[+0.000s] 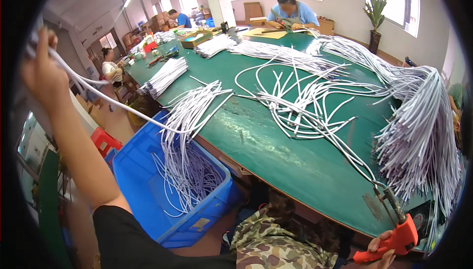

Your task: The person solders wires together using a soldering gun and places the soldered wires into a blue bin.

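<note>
Right hand [385, 254] wrapped round a red-handled tool [403, 237], its tip near white wires [363, 168] that slant up-left across the tabletop [300, 165]; left hand [45, 74], closed on white cables [114, 101], well apart.

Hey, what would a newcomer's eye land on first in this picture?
Probably the huge sheaf of white cables at the right side of the green table. Next might come the bright red pistol-shaped tool in the right hand, lower right, and the big blue bin beside the table, left of centre.
</note>
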